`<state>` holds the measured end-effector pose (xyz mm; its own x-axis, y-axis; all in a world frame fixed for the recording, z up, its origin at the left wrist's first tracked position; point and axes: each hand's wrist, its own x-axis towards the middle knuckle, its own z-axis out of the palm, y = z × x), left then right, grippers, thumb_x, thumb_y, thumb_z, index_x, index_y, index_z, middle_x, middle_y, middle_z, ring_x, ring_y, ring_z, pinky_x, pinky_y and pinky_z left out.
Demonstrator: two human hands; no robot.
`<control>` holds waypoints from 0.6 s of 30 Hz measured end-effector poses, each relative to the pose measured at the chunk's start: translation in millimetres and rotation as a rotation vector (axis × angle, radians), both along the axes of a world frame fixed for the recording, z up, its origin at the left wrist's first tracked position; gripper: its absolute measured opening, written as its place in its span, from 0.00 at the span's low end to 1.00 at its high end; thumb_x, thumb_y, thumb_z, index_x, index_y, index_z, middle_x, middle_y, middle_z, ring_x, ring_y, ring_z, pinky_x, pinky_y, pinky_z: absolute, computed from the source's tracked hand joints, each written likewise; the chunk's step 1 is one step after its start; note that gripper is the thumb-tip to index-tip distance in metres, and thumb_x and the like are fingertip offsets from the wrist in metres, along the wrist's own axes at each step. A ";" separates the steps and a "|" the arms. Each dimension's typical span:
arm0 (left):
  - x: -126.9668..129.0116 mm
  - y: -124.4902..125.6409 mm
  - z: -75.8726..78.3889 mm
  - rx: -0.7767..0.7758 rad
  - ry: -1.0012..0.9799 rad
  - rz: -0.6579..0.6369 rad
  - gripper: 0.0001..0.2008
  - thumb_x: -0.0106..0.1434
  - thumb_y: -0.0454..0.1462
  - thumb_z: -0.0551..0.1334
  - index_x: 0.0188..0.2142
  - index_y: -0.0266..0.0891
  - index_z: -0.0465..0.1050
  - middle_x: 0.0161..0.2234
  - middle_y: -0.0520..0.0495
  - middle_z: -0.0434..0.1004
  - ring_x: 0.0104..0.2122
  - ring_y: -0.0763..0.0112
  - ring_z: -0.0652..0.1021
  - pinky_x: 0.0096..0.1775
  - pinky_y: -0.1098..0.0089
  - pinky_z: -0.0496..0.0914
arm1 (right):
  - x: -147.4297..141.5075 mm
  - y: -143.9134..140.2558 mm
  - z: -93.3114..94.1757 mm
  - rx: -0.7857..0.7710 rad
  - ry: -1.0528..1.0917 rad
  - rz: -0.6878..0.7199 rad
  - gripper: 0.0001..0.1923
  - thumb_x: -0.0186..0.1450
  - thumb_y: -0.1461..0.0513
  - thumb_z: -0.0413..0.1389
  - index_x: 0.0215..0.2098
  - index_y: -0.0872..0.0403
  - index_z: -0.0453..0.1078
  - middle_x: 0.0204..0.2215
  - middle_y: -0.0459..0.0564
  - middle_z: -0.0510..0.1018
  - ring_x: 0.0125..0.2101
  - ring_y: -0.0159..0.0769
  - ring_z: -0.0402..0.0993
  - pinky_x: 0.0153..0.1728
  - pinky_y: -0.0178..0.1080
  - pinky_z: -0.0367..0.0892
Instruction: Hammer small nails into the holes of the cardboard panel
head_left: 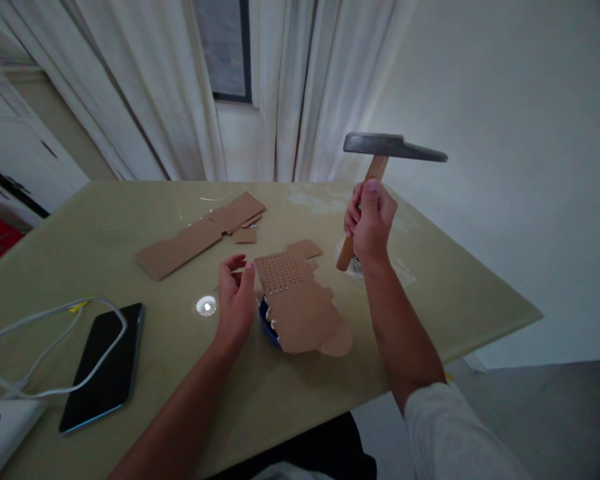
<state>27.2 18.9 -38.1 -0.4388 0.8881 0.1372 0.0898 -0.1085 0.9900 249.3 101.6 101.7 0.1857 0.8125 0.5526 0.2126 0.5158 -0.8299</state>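
My right hand point(374, 220) is wrapped round the wooden handle of a hammer point(395, 145), raised above the table with its dark metal head uppermost. Loosely curled, with the thumb apart from the fingers, my left hand point(237, 297) is beside the left edge of a torn cardboard piece point(307, 313). Whether the thumb tip touches that edge I cannot tell. Rows of small holes cover the cardboard's upper left part, with a few shiny specks along the lowest row. Under it, a dark blue bowl point(269, 327) shows only at its left side.
Long cardboard strips point(190, 247) lie farther back on the table point(175, 373). A clear plastic bag point(403, 272) is behind my right wrist. Left of my left hand is a shiny round object point(206, 305). A black tablet point(105, 367) and white cable point(93, 373) occupy the left side.
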 end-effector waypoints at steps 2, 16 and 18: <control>2.2 2.1 -6.7 -0.054 -0.092 -0.029 0.21 0.75 0.51 0.66 0.60 0.44 0.73 0.51 0.43 0.82 0.43 0.64 0.82 0.45 0.64 0.79 | -4.5 9.4 1.3 0.020 0.044 -0.046 0.36 0.72 0.24 0.39 0.34 0.44 0.55 0.22 0.37 0.54 0.17 0.32 0.51 0.19 0.37 0.53; 8.6 -16.7 20.2 -0.373 -0.413 -0.520 0.34 0.52 0.52 0.85 0.52 0.37 0.84 0.49 0.34 0.91 0.48 0.45 0.90 0.48 0.57 0.84 | 7.6 15.5 9.7 0.493 0.297 -0.039 0.28 0.80 0.38 0.53 0.31 0.46 0.62 0.18 0.37 0.52 0.12 0.28 0.47 0.13 0.36 0.45; 8.0 -17.2 18.7 -0.374 -0.444 -0.527 0.33 0.54 0.52 0.84 0.52 0.37 0.84 0.49 0.35 0.91 0.47 0.47 0.90 0.47 0.59 0.84 | 5.9 14.9 15.2 0.588 0.357 -0.043 0.26 0.80 0.43 0.56 0.29 0.46 0.63 0.18 0.38 0.54 0.12 0.27 0.47 0.11 0.35 0.46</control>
